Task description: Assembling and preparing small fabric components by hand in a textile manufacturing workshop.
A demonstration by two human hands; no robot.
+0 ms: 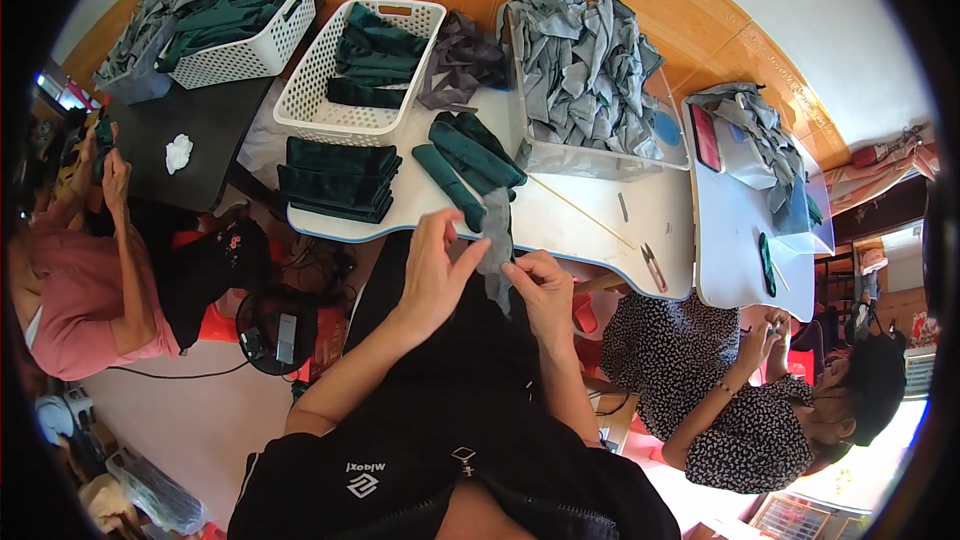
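One green stack (337,178) | left hand (437,265): fingers spread, thumb by the gray strip (496,225) (contact unclear) | strip between both hands, top by the green rolls (470,152); looks light, soft, limp, prone to creasing, not fragile; best taken flat by its edges | right hand (543,292): thumb and fingertip pinching strip's right edge

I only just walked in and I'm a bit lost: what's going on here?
The person's right hand pinches a gray cloth strip at the table's near edge. The left hand is open beside it; whether it touches the strip is unclear. Dark green rolls and a folded green stack lie on the white table. Co-workers are at left and right.
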